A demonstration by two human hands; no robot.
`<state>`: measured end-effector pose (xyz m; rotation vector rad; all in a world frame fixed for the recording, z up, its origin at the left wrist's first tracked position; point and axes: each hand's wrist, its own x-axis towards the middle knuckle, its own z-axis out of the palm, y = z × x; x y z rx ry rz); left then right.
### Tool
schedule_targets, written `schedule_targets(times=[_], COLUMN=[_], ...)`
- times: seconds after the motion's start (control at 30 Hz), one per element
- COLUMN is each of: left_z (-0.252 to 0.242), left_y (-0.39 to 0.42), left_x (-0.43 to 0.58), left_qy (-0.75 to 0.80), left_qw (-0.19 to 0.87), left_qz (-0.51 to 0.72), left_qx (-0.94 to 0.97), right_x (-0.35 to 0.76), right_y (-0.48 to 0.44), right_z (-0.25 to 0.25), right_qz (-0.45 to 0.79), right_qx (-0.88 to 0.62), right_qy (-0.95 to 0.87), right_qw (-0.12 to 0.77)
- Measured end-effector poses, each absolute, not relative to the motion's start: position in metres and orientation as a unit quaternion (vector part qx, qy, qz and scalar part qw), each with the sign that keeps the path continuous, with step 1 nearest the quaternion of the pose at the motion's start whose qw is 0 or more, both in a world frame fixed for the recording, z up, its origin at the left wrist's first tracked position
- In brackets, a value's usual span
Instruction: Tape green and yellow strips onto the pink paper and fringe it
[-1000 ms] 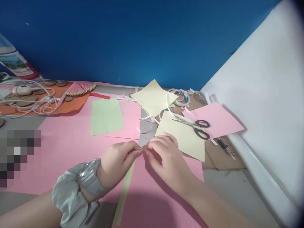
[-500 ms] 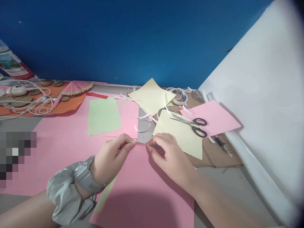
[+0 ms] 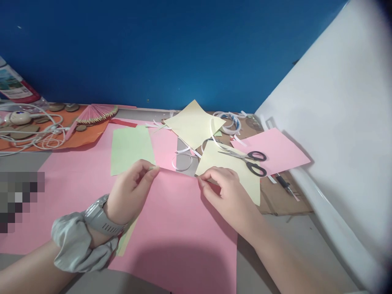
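A pink sheet of paper lies in front of me, its far edge pinched between both hands. My left hand grips the far left part of that edge with thumb and forefinger, and wears a grey watch and a scrunchie at the wrist. At the far right part of the edge, my right hand is closed on the paper with thumb and fingertips. Beneath my left wrist shows a yellow-green strip along the sheet's left side. Beyond my left hand rests a light green sheet.
Black-handled scissors lie across a yellow sheet and a pink sheet. Tape rolls, a pen and white paper strips are scattered behind. A folded paper fan, white cable and bottle stand left.
My hands have moved farther apart along the sheet's far edge. The left went left and away from me, the right slightly right, and the sheet shifted left with them.
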<state>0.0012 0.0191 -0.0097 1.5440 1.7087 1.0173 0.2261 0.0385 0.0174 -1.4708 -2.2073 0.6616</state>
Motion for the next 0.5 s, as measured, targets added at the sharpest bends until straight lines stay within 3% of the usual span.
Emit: schedule_targets(times=[0.27, 0.5], left_z=[-0.009, -0.012], left_y=[0.029, 0.035], left_x=[-0.012, -0.016], left_qy=[0.666, 0.656], left_qw=[0.278, 0.314], left_qz=[0.396, 0.43], left_qx=[0.567, 0.535], right_x=[0.235, 0.245], right_y=[0.044, 0.051], right_z=[0.017, 0.017], right_qz=[0.218, 0.181], right_qx=[-0.547, -0.575], right_qy=[-0.783, -0.771], right_qw=[0.202, 0.205])
